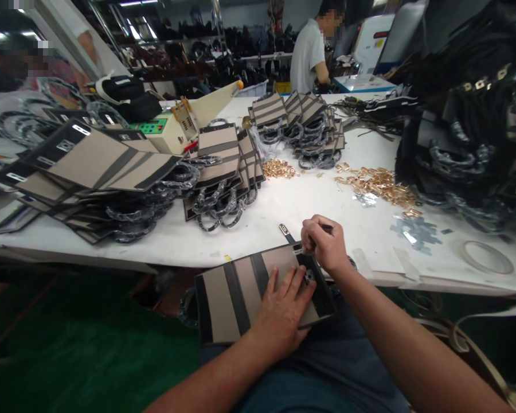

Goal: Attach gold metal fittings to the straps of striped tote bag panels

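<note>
A bag panel [247, 301] in beige and black stripes lies across my lap, its far edge against the table's front edge. My left hand [284, 304] rests flat on it with the fingers spread, beside a small metal plate [308, 276] on the black border. My right hand [324, 241] is closed round a slim dark tool [327, 228], of which only the end shows above the fist. Below that fist sits a pale metal piece [298, 250] at the panel's top corner. A strap with a gold buckle [284, 230] sticks out past the far edge.
Stacked bag panels with wrapped handles [112, 166] stand left, more [218, 152] in the middle. Gold fittings [382, 184], grey metal plates [417, 232] and a tape roll [487, 256] lie right on the white table [292, 201]. Black bags [451, 149] are piled far right. A person [307, 54] stands behind.
</note>
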`<action>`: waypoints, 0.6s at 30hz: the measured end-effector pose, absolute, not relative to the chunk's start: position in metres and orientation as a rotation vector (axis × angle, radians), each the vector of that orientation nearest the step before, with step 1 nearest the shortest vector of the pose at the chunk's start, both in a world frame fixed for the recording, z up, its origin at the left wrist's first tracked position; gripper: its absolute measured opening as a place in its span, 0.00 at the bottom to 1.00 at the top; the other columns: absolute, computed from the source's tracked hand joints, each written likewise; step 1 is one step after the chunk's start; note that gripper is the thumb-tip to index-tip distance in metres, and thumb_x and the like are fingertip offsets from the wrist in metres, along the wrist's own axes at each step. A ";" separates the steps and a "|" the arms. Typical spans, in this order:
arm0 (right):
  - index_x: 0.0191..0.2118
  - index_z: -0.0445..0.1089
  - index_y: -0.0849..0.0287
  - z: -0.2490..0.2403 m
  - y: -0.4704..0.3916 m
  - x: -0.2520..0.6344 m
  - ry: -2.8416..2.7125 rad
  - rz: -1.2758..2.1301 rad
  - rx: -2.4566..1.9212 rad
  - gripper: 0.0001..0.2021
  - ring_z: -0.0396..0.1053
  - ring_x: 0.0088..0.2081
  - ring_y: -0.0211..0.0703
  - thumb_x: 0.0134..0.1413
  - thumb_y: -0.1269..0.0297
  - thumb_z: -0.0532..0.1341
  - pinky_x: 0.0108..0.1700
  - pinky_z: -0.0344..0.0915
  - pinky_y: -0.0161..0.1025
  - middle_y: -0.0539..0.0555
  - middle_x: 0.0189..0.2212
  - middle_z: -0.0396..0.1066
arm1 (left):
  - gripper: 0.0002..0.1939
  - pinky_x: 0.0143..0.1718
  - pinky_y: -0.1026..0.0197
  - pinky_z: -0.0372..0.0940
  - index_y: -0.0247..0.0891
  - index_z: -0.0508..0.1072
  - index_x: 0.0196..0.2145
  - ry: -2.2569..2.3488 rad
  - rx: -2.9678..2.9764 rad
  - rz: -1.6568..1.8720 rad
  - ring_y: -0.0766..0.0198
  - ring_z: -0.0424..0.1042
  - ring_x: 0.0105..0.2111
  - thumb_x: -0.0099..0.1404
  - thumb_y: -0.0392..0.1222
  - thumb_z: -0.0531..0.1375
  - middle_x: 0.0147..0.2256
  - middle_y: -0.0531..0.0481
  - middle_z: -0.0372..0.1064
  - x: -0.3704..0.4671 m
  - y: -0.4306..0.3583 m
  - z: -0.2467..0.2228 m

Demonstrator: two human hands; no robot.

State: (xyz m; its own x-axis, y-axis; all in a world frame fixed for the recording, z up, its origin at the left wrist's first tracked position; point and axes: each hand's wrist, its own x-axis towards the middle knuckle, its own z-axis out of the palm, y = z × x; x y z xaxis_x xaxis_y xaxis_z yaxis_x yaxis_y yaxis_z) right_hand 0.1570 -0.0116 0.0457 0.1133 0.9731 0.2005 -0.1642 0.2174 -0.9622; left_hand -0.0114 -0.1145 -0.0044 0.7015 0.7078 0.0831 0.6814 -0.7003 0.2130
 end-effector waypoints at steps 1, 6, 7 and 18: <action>0.21 0.63 0.54 0.046 -0.011 0.157 -1.104 1.066 -0.973 0.21 0.58 0.17 0.37 0.65 0.58 0.65 0.21 0.56 0.37 0.45 0.14 0.62 | 0.47 0.75 0.34 0.24 0.42 0.53 0.75 1.130 2.734 0.239 0.45 0.39 0.76 0.67 0.59 0.66 0.77 0.40 0.43 -0.011 -0.114 -0.003; 0.21 0.63 0.54 0.047 -0.009 0.158 -1.106 1.079 -0.989 0.21 0.58 0.17 0.37 0.65 0.56 0.65 0.21 0.57 0.36 0.45 0.15 0.63 | 0.47 0.75 0.32 0.25 0.40 0.53 0.75 1.084 2.685 0.173 0.42 0.40 0.76 0.65 0.55 0.66 0.76 0.40 0.45 -0.013 -0.112 0.003; 0.21 0.63 0.54 0.047 -0.009 0.158 -1.108 1.081 -0.989 0.21 0.58 0.17 0.37 0.65 0.56 0.65 0.21 0.57 0.36 0.45 0.15 0.63 | 0.48 0.75 0.31 0.27 0.39 0.52 0.75 1.070 2.674 0.153 0.41 0.40 0.76 0.64 0.54 0.67 0.76 0.39 0.44 -0.013 -0.112 0.005; 0.22 0.62 0.55 0.053 -0.025 0.170 -0.828 1.171 -0.791 0.20 0.56 0.17 0.35 0.62 0.62 0.68 0.20 0.55 0.36 0.43 0.16 0.57 | 0.48 0.74 0.31 0.37 0.41 0.56 0.74 1.039 2.657 0.039 0.39 0.45 0.75 0.61 0.55 0.67 0.75 0.37 0.49 -0.020 -0.092 0.037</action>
State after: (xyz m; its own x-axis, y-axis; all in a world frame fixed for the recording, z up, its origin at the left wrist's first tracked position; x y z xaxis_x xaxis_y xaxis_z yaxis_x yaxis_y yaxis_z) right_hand 0.1700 -0.0251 0.0532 0.1815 0.9740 0.1356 -0.4528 0.2052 -0.8677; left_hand -0.0203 -0.0920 0.0367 0.7400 0.6679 -0.0789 0.6602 -0.6990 0.2747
